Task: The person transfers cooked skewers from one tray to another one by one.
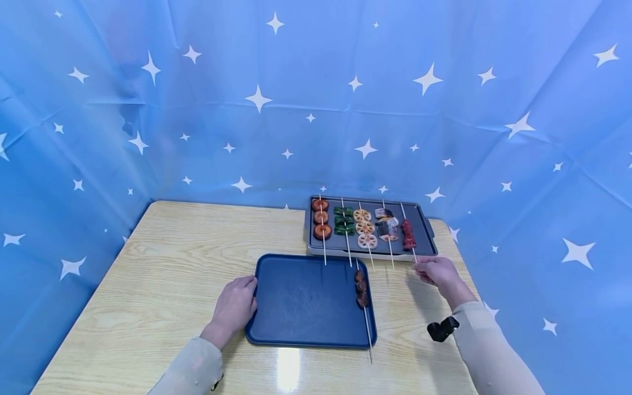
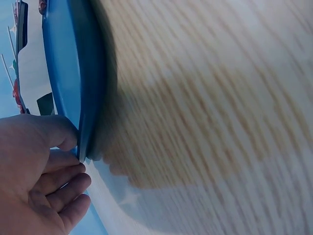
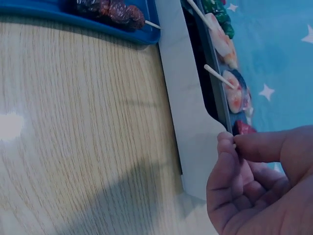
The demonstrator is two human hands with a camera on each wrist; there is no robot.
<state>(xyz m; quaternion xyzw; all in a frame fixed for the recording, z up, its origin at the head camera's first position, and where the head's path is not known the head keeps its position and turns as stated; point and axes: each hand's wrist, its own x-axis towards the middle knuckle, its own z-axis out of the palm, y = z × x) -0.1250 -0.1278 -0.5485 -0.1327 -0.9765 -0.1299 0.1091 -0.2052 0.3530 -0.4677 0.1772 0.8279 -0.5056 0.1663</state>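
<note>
The left hand (image 1: 234,307) pinches the left edge of a blue tray (image 1: 301,307), and the left wrist view shows the thumb on the rim and the index finger just under it, with the other fingers loosely bent beside the tray. The right hand (image 1: 441,276) holds the near end of a thin stick between thumb and fingertips, its grip narrow; this stick belongs to the red skewer (image 1: 408,236), whose pieces lie over the right part of a dark grill plate (image 1: 425,241) with a pale base. Left of the red skewer, four more lie side by side across the plate: a fish skewer (image 1: 387,227) with dark, silvery skin, a lotus root skewer (image 1: 365,227), a green skewer (image 1: 344,223), and a skewer of round brown slices (image 1: 322,218) at the far left. The near ends of their sticks stick out past the plate's front edge. The tray lies flat on the wood-grain surface (image 1: 173,263), just in front of the grill plate and offset to the left. Along the tray's right side lies a dark brown skewer (image 1: 361,289), its stick reaching out over the near rim. A black device (image 1: 443,329) sits at the right cuff. Behind the surface hangs a blue curtain (image 1: 316,66) with white stars.
</note>
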